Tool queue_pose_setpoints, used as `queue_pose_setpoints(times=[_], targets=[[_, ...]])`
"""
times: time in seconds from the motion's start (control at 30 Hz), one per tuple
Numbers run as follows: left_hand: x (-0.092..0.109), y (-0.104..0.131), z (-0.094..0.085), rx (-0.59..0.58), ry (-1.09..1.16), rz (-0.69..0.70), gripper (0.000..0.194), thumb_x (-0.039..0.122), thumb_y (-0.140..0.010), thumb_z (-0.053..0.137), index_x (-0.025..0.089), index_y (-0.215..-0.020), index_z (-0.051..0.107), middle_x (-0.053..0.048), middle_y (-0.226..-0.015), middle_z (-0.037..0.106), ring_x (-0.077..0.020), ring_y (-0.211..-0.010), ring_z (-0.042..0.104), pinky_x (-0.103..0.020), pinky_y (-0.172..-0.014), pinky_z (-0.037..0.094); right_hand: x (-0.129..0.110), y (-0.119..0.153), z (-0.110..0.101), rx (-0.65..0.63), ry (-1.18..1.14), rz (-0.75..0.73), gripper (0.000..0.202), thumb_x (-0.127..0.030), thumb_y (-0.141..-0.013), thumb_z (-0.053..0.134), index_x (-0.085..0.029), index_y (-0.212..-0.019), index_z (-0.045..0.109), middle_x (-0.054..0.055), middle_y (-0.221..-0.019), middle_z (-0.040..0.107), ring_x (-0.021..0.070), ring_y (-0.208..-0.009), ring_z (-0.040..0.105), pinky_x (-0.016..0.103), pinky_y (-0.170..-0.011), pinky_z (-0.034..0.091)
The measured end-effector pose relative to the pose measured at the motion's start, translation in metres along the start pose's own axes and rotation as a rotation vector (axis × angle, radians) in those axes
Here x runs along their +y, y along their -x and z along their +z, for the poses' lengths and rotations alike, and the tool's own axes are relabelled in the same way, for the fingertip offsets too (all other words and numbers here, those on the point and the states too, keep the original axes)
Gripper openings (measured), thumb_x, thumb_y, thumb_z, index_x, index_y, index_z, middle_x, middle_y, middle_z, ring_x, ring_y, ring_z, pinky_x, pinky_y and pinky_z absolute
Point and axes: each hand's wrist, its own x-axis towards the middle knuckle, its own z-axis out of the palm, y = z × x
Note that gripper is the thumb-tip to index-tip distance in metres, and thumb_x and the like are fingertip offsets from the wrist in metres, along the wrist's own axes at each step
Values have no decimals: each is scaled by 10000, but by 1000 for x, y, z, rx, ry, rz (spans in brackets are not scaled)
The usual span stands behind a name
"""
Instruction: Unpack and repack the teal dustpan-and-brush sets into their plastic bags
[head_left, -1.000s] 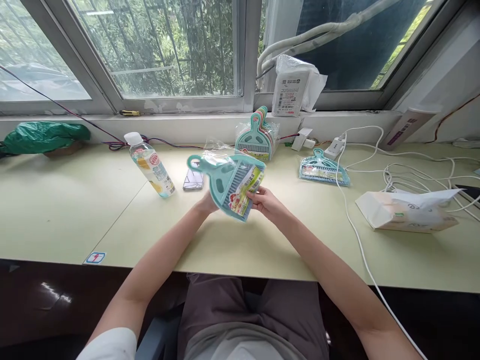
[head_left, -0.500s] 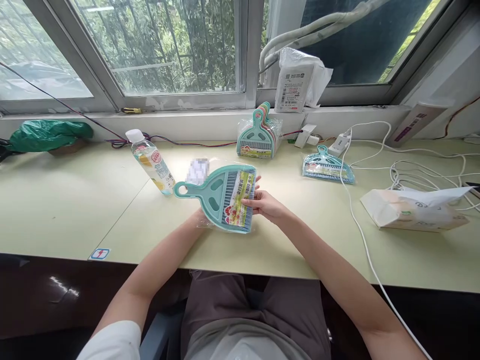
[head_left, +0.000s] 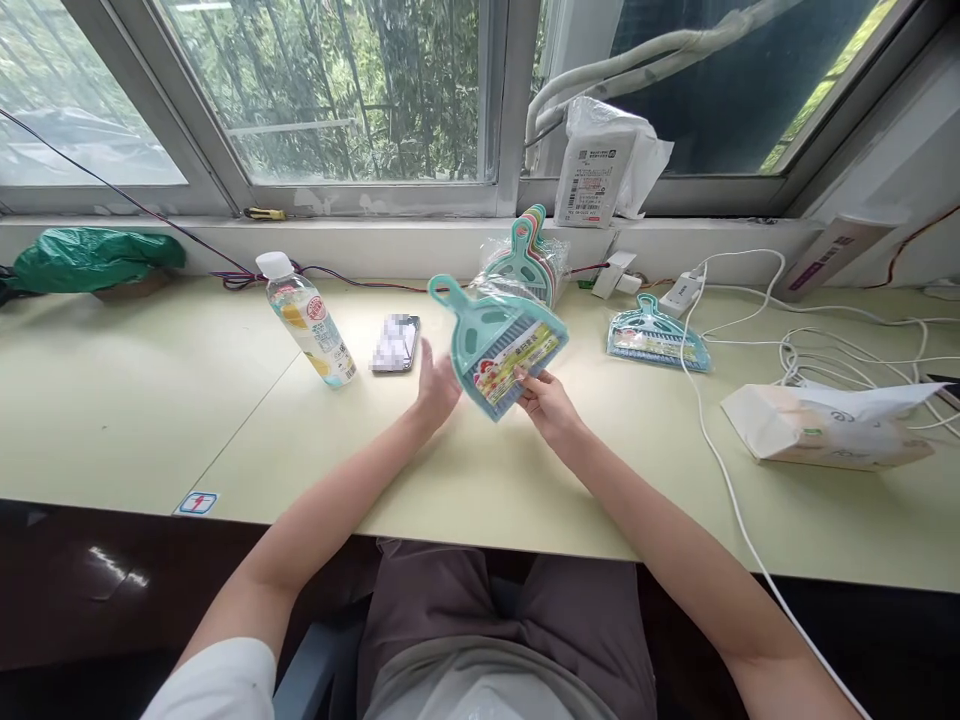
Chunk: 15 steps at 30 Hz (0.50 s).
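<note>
Dustpan (head_left: pixel 486 323) raised, right hand (head_left: pixel 552 408) gripping, yellow label (head_left: pixel 529 350) in Chinese

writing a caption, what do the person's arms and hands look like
The left hand and right hand are bare, with no glove, watch or bracelet visible. Both forearms are uncovered. A white short sleeve shows on the left; the right one is out of view.
</note>
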Motion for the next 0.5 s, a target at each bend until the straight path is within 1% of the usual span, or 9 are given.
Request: queue_pose_setpoints(times=[0.07,0.1,0.13,0.17,0.2,0.27,0.33,0.43,0.5], targets=[[1,2,-1,27,81,65,811,806,-770,262,179,-1186,565,-100,-1161,653,-300,-1205,515,-441,-996,421,-1,-4,-4,40,-58,-48,236,-224,-625,796,-206,-823,669,9,-908,738,166,-875,688,308,-848,566],[1,4,0,18,79,82,825,817,-759,264,182,-1200,552,-101,-1178,644,-301,-1217,505,-437,-999,418,0,-6,-5,51,-74,-60,229,-222,-638,786,-208,-832,664,10,-926,736,166,-905,683,309,-866,561],[0,7,2,-2,53,85,801,807,-755,315,188,-1211,539,-99,-1192,636,-302,-1225,497,-437,-1000,417,0,-6,-5,60,-79,-66,220,-221,-650,776,-209,-837,659,13,-938,734,168,-929,678,312,-881,555],[-2,9,6,-26,7,87,750,769,-752,417,196,-1226,521,-94,-1209,626,-302,-1232,491,-438,-1003,414,1,-6,-6,64,-75,-68,209,-219,-662,766,-210,-839,655,17,-946,733,169,-946,674,313,-893,550],[-5,12,10,-50,-53,92,707,696,-735,546,204,-1240,500,-89,-1227,615,-298,-1234,489,-439,-1008,411,2,-6,-6,68,-64,-64,197,-214,-670,757,-209,-837,653,19,-946,732,171,-953,673,314,-898,548],[-9,16,16,-97,-175,99,714,500,-665,744,202,-1254,471,-92,-1252,596,-290,-1218,503,-444,-1019,404,1,-5,-6,64,-32,-53,181,-199,-679,742,-210,-835,651,22,-942,732,175,-946,677,317,-897,551],[-12,17,19,-151,-253,78,725,382,-630,800,179,-1244,472,-117,-1266,582,-290,-1189,525,-457,-1023,402,0,-5,-8,60,-5,-44,175,-185,-683,733,-211,-835,649,21,-935,732,177,-917,684,325,-884,559],[-15,15,16,-220,-298,21,680,353,-651,788,160,-1232,491,-144,-1286,565,-306,-1189,525,-486,-1025,395,-2,-6,-12,61,18,-38,171,-193,-692,726,-208,-843,647,29,-942,731,178,-903,687,328,-878,563],[-17,14,14,-272,-324,15,726,337,-642,796,176,-1272,473,-143,-1320,539,-317,-1224,494,-499,-1035,381,-2,-7,-14,60,17,-47,181,-210,-695,730,-209,-855,646,33,-957,728,178,-932,681,323,-889,558]])
